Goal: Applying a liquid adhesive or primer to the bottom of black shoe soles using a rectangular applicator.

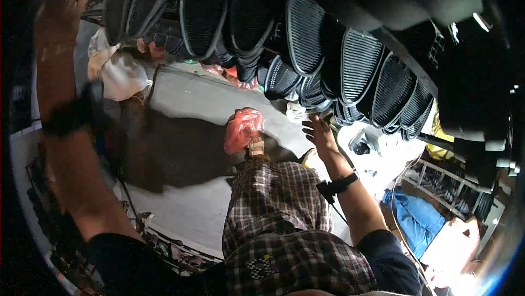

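Observation:
My right hand (pixel 324 138) is raised in front of me with its fingers spread and nothing in them. It is just below a hanging row of black shoes with ribbed soles (pixel 361 66), apart from them as far as I can see. At the far left my left arm reaches up, and my left hand (pixel 63 9) is in dim light near the top edge. Its fingers look stretched out, with no held thing visible. More dark soles (pixel 203 14) hang between the two hands. Each wrist carries a black strap with a small device.
A red plastic bag (pixel 244 129) is at my foot on the grey floor. Whitish plastic bags (pixel 123 74) lie at the upper left. Toward the right are a person in blue jeans (pixel 418 222), a metal rack (pixel 443 186) and a cable. Shelved items line the lower left.

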`<state>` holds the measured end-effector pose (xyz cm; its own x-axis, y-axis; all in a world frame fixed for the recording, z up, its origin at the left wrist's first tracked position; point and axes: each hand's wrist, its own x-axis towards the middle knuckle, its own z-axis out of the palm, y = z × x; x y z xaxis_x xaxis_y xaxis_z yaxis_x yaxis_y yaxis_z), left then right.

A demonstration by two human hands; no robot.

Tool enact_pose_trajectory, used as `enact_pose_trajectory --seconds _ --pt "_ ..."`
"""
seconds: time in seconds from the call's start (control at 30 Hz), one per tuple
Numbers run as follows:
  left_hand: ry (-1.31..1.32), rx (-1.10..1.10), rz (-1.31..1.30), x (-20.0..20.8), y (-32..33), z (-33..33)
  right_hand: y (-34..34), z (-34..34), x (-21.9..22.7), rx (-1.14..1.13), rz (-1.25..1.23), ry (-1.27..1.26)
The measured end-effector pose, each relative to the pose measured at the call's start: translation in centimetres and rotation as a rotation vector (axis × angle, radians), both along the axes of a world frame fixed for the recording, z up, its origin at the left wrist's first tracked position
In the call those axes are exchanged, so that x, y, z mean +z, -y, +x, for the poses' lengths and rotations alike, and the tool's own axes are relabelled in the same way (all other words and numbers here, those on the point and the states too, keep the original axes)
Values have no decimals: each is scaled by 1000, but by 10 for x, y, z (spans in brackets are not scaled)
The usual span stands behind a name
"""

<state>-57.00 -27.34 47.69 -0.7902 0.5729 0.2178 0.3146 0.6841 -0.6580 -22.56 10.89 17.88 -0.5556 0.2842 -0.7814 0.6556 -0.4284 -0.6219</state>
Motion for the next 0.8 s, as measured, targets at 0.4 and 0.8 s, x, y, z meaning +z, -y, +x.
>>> enact_pose_trajectory --seconds 0.4,0.8 --pt "1232 614 2143 -385 -105 340 5 22 -87 326 -55 -358" --pt "838 307 2404 -442 -121 277 73 9 -157 521 9 -524"
